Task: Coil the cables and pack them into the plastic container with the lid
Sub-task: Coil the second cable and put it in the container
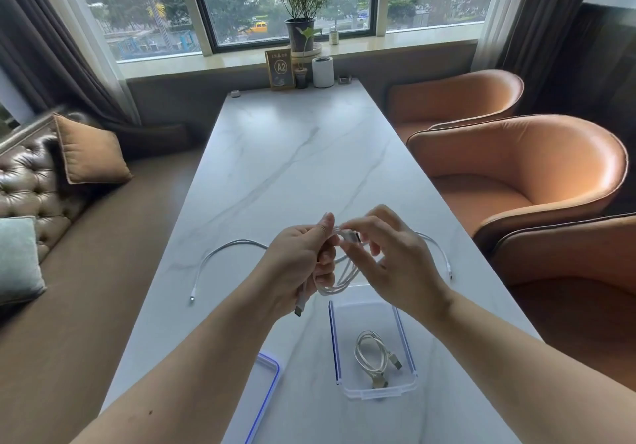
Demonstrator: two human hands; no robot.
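Note:
Above the table's near half, my left hand [303,264] grips a white cable [339,283] gathered into loops, one plug end hanging below the fist. My right hand [389,258] pinches the other plug end at the top of the loops. Below them stands a clear plastic container [407,344] with blue-edged sides, and a coiled white cable [370,350] lies inside it. The clear lid [265,395] with a blue rim lies flat to the container's left. A third white cable [230,247] lies uncoiled on the table behind my hands, its ends reaching left and right.
The white marble table [292,154] runs toward a window. At its far end stand a framed sign [280,69], a white cup [322,72] and a small jar. Orange armchairs [523,175] line the right side; a brown sofa with cushions [89,151] lines the left.

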